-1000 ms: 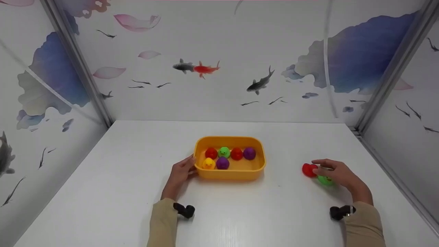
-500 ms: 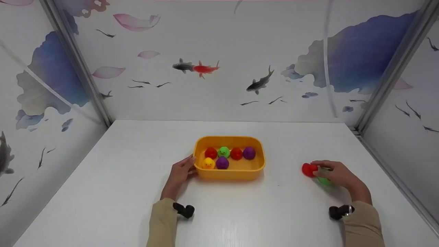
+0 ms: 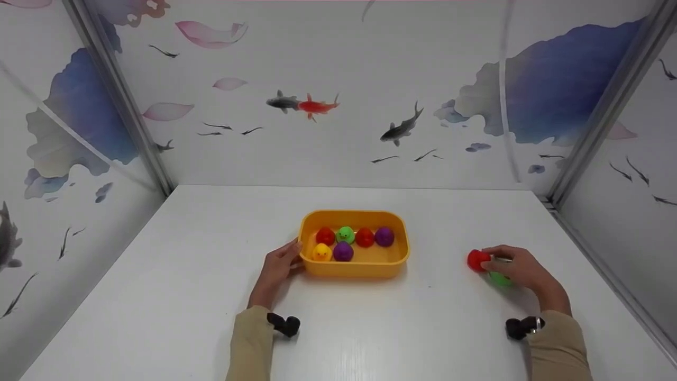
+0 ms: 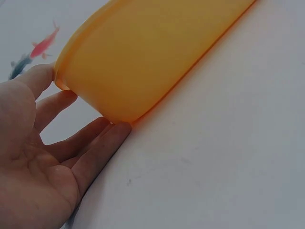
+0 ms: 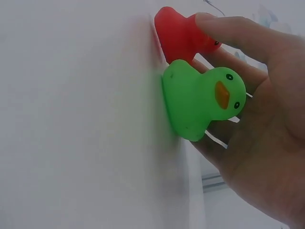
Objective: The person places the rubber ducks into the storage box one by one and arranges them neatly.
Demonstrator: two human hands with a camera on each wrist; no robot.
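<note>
My left hand [image 3: 276,270] grips the left end of a yellow plastic bin [image 3: 351,270] on the white table. In the left wrist view, the thumb is at the rim and the fingers lie below it against the end wall. Out to the right, my right hand [image 3: 521,269] pinches a red rubber duck [image 5: 176,36] by its head between thumb and fingers. The duck stays close to the table. A green rubber duck [image 5: 188,100] with an orange bill stands beside it, under the palm; the hand partly hides it in the head view.
Inside the bin sit two red ducks [image 3: 325,236], a green duck [image 3: 345,234], a yellow duck [image 3: 321,253] and two purple ducks [image 3: 344,252]. White panels [image 3: 338,159] printed with fish and leaves enclose the table at the back and sides.
My right hand has closed its thumb and fingers on the red duck, which has shifted and turned slightly. The left hand and the bin have not moved.
</note>
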